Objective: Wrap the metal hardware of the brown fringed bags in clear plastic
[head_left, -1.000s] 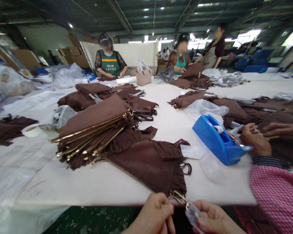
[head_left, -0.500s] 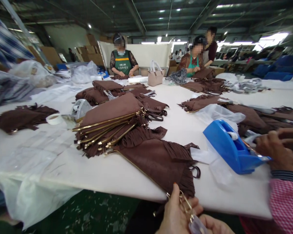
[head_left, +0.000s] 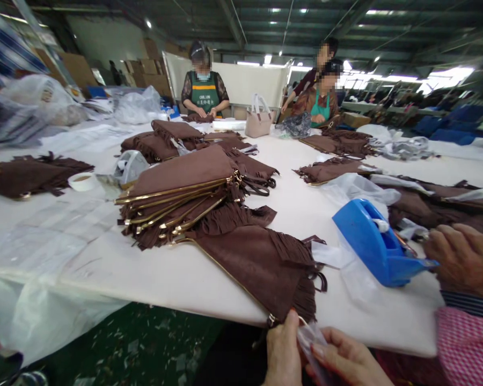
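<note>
A dark brown fringed bag (head_left: 253,262) lies at the table's front edge, its gold zip along the near side. At its lower corner my left hand (head_left: 284,348) is closed, thumb pressed down, around the gold clasp, which is mostly hidden. Between my hands is a small clear plastic sleeve (head_left: 314,343) where the clasp was visible. My right hand (head_left: 348,356) pinches that sleeve between thumb and fingers. Just behind the bag, a stack of brown bags (head_left: 181,174) rests with gold zips facing me.
A blue tape dispenser (head_left: 370,241) stands to the right, beside a co-worker's hand (head_left: 465,257). Left of the stack are a tape roll (head_left: 81,181) and a clear dispenser (head_left: 131,167). Plastic sheeting (head_left: 44,300) hangs over the front edge. More people work across the table.
My right hand has brought the plastic sleeve up to my left hand, covering the clasp. My left thumb and fingers have closed in. The co-worker's hand at right has shifted slightly.
</note>
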### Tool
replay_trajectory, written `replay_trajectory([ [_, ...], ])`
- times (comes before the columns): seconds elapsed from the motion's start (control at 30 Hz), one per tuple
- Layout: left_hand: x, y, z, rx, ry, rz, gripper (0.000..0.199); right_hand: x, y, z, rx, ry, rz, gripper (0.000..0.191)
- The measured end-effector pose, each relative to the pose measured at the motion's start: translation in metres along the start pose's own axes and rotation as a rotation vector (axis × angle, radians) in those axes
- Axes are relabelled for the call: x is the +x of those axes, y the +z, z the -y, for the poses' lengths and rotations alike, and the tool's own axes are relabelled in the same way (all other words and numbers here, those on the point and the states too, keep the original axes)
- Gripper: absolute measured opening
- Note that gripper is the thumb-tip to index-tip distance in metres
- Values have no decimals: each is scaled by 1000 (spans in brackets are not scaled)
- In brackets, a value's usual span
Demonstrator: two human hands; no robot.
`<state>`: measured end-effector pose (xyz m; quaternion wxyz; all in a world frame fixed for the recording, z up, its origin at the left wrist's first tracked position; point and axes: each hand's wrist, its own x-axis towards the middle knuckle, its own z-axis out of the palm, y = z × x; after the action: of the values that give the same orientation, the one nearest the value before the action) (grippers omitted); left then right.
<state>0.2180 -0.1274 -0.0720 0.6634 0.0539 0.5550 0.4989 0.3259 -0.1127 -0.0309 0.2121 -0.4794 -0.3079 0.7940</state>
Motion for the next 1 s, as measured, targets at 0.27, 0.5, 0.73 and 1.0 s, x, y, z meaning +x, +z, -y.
replay_trajectory([
  [0.27,-12,3,-10,-232,-278,93,50,15,13,9,-249,-40,-82,37],
  [0.5,-35,-7,-40,-503,-437,149,53,12,23,18,-216,46,-90,33],
  [0.73,-39,-11,-55,-487,-499,61,40,12,30,18,-315,31,-114,33],
  [1.0,-34,-11,-34,-512,-377,81,39,21,40,25,-360,17,-203,35],
])
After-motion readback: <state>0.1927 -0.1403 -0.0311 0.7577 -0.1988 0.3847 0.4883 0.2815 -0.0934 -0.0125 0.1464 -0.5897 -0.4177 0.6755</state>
